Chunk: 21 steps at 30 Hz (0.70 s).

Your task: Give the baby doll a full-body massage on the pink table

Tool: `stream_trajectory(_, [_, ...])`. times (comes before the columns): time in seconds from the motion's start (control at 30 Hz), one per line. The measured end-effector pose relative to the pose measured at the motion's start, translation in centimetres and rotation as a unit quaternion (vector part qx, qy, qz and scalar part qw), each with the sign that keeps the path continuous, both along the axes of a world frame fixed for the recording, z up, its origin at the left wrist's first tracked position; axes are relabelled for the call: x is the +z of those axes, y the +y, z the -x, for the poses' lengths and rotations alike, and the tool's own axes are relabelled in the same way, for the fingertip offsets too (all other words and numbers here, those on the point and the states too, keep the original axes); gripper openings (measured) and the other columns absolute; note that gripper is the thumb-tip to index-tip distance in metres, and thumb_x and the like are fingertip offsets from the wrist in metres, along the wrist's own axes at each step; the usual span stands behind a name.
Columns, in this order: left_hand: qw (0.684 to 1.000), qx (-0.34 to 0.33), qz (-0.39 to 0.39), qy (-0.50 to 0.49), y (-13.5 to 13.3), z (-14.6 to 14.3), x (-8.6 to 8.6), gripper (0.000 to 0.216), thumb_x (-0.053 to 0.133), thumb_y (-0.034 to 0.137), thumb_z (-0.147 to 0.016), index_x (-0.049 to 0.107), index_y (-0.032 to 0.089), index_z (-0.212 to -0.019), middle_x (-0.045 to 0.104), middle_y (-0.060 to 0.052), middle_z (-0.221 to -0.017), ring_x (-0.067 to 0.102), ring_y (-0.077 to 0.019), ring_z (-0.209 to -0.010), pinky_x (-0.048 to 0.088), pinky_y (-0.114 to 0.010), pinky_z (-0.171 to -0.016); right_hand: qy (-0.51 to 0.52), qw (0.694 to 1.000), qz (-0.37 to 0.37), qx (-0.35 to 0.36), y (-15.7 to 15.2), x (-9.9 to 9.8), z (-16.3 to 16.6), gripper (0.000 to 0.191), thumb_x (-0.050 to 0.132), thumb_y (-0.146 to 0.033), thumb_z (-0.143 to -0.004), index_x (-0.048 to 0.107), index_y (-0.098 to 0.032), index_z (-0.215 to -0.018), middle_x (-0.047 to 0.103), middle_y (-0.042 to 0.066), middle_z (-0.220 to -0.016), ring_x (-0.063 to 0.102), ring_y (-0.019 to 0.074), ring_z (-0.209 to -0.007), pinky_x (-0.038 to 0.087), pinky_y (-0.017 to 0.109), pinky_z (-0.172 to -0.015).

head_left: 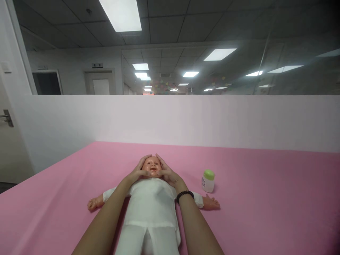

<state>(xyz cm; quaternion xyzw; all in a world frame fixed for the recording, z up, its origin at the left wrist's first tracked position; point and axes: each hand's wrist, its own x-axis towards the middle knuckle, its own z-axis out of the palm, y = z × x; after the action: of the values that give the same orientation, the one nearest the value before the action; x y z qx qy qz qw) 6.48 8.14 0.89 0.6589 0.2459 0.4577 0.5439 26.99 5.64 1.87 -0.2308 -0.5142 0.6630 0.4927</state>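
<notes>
A baby doll [151, 202] in white clothes lies on its back, its arms spread to both sides and its head away from me. My left hand [138, 171] cups the left side of the doll's head [153, 163], with the thumb on the cheek by the mouth. On the other side, my right hand [168, 172] holds the head the same way, fingers curving up toward the crown and thumb against the cheek. A black coiled band [185, 194] circles my right wrist. To the right of the doll's shoulder stands a small white jar [208, 182] with a green lid.
The pink-covered table [265, 198] carries the doll and the jar. Behind it runs a low white wall [186, 120] with glass above. At far left is a door [13, 148] with a metal handle.
</notes>
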Motion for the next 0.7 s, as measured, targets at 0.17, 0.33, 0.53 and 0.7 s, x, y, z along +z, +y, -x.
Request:
stream_trajectory(0.17, [1.000, 0.002, 0.026, -0.013, -0.37, -0.20, 0.33, 0.086, 0.066, 0.013, -0.061, 0.043, 0.030, -0.142, 0.035, -0.007, -0.157, 0.039, -0.0363, -0.139, 0.037, -0.049, -0.112, 0.005, 1.000, 0.000, -0.004, 0.00, 0.07, 0.09, 0.040, 0.062, -0.037, -0.095, 0.055, -0.018, -0.129, 0.056, 0.010, -0.130, 0.059, 0.0243, -0.113, 0.052, 0.045, -0.095])
stream_trajectory(0.33, [1.000, 0.011, 0.022, -0.012, -0.26, -0.25, 0.15, 0.082, 0.065, 0.015, -0.062, 0.046, 0.030, -0.140, 0.037, -0.005, -0.156, 0.036, -0.0356, -0.141, 0.036, -0.049, -0.113, 0.008, 1.000, -0.003, -0.014, 0.02, 0.08, -0.04, 0.039, 0.062, -0.037, -0.095, 0.055, -0.018, -0.128, 0.056, 0.010, -0.129, 0.059, 0.0240, -0.112, 0.052, 0.045, -0.094])
stream_trajectory(0.53, [0.999, 0.004, 0.038, -0.023, -0.03, -0.18, -0.08, 0.083, 0.065, 0.016, -0.063, 0.044, 0.032, -0.143, 0.040, -0.004, -0.154, 0.037, -0.0348, -0.141, 0.035, -0.049, -0.114, 0.011, 1.000, -0.008, -0.024, 0.11, 0.12, -0.06, 0.039, 0.062, -0.037, -0.095, 0.056, -0.017, -0.128, 0.057, 0.010, -0.127, 0.060, 0.0235, -0.111, 0.053, 0.044, -0.093])
stream_trajectory(0.7, [0.999, 0.002, 0.036, -0.028, 0.01, -0.19, 0.07, 0.079, 0.065, 0.019, -0.068, 0.045, 0.029, -0.144, 0.044, -0.006, -0.152, 0.036, -0.0337, -0.142, 0.032, -0.048, -0.116, 0.010, 1.000, -0.007, -0.021, 0.19, 0.04, 0.15, 0.039, 0.062, -0.037, -0.095, 0.056, -0.018, -0.128, 0.057, 0.010, -0.128, 0.059, 0.0236, -0.111, 0.053, 0.044, -0.093])
